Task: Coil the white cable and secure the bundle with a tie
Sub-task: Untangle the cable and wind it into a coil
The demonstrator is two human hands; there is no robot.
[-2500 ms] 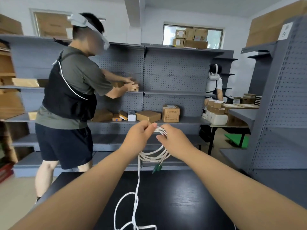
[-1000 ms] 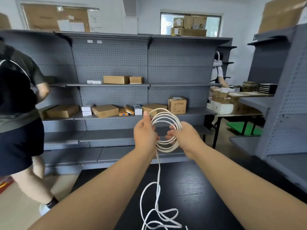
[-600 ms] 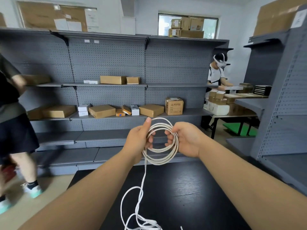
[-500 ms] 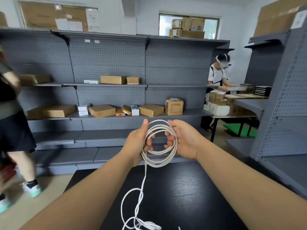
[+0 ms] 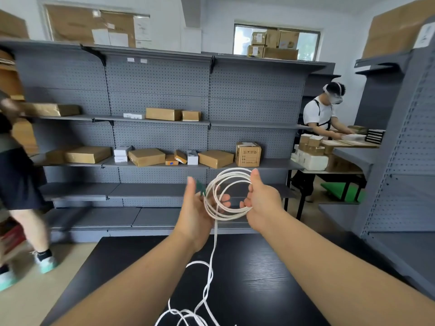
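Head view: since half a second ago my hands have drawn apart and the coil (image 5: 231, 170) of white cable has opened wider. A small green piece (image 5: 200, 185) now shows by my left thumb; tie or plug, I cannot tell.

My left hand (image 5: 196, 214) grips the coil's left rim, fingers curled through the loop, thumb upright. My right hand (image 5: 264, 201) grips the right rim, fingers curled, thumb upright.

The coil stands roughly upright, facing me, held clear of the black table (image 5: 259, 278). The loose tail (image 5: 213, 254) drops from the left rim straight down to a heap on the table, toward me. The left hand is nearer the tail, so the next wrap likely draws slack up from below it.
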